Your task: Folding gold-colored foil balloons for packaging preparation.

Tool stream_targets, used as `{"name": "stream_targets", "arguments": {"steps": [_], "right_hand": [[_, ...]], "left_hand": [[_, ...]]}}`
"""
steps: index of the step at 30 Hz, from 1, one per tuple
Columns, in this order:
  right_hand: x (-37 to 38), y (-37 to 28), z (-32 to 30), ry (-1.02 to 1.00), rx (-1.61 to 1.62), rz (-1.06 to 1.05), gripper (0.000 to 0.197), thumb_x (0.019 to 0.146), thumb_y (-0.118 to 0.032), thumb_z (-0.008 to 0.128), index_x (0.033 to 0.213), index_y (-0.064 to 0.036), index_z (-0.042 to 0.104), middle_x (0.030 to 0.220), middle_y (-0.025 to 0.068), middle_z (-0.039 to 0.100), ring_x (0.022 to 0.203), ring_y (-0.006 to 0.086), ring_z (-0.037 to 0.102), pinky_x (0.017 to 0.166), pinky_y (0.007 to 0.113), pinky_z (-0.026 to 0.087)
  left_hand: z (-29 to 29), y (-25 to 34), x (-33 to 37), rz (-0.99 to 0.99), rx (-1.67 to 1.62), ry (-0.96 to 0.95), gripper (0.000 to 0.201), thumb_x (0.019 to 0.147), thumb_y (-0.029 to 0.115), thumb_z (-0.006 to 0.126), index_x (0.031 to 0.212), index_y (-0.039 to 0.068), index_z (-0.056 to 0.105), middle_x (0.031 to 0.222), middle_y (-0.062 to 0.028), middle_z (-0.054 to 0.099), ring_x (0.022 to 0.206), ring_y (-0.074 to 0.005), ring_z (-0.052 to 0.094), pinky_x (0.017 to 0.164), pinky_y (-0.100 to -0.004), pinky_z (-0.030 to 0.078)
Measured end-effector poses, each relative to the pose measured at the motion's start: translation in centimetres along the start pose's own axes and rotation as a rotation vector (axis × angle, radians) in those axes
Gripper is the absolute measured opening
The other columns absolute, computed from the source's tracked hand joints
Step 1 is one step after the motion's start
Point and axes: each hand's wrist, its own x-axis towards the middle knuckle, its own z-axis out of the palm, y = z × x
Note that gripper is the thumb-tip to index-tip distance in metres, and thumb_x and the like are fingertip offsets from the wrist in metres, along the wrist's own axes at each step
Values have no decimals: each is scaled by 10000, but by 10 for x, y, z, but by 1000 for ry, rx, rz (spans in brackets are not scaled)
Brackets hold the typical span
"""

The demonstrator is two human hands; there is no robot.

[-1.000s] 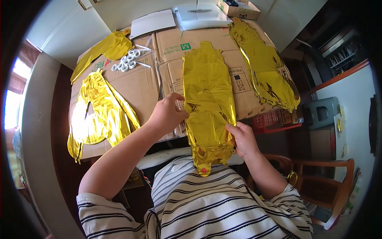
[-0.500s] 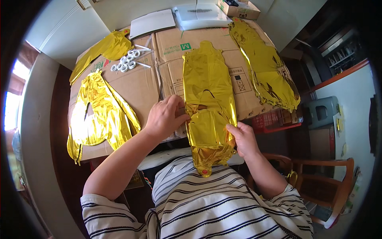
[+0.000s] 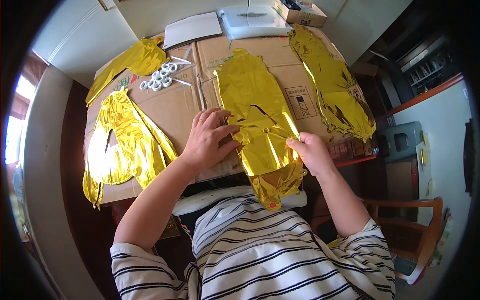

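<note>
A flat, uninflated gold foil balloon (image 3: 252,92) lies lengthwise in front of me on the cardboard, its lower end hanging past the near edge toward my shirt. That lower end is crumpled and carries a small red spot. At its left edge, my left hand (image 3: 207,137) has its fingers and thumb closed on the foil. My right hand (image 3: 315,152) pinches the right edge between thumb and fingers. Between the hands the foil is creased, with a dark curved gap above the crease.
More gold foil balloons lie at the near left (image 3: 120,145), far left (image 3: 132,60) and right (image 3: 332,82). Small white rolls (image 3: 159,80) and white sticks sit between. White sheets (image 3: 192,30), a clear plastic pack (image 3: 255,22) and a box (image 3: 302,14) stand behind. A wooden chair (image 3: 432,235) is at right.
The balloon has tilted, its far end moving left and its near end right and up. Both hands moved slightly farther from me with it, and my left fingers spread more along its edge.
</note>
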Motion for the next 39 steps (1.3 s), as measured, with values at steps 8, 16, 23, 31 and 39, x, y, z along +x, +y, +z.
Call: {"name": "stream_targets", "arguments": {"steps": [8,16,23,31,39], "right_hand": [[15,-14,-18,-249,-29,155,201,973,-196,669,940,1,684,804,15,669,657,79,600,596,264,509],[4,-6,-18,-286,372,326,153,982,-175,650,1046,-36,657,913,41,694,771,135,689,702,315,596],[-11,-7,-10,-182,470,237,198,968,-93,630,1113,38,599,1003,86,663,857,152,663,740,301,588],[-14,-38,-22,-140,-541,52,182,977,-174,651,938,3,637,894,135,703,771,186,693,683,363,562],[40,-41,-35,184,-802,-601,205,954,-178,649,1067,-11,685,1144,145,712,1022,331,676,907,447,518]], "left_hand": [[1,-9,2,2,-62,-33,377,787,239,812,1137,118,742,1254,-107,597,1273,-327,510,1137,-506,322],[1,-6,3,-85,-100,-100,379,811,250,804,1164,132,727,1282,-92,582,1267,-280,542,1192,-557,250],[-2,-5,6,-90,-103,-126,466,817,256,801,1252,151,672,1307,-84,582,1308,-284,514,1201,-560,239],[0,-5,6,-105,-112,-131,465,813,253,804,1242,150,657,1338,-75,582,1348,-288,489,1208,-557,231],[0,-5,4,-107,-105,-112,460,798,237,807,1225,150,661,1339,-76,593,1366,-286,478,1212,-559,230]]}}
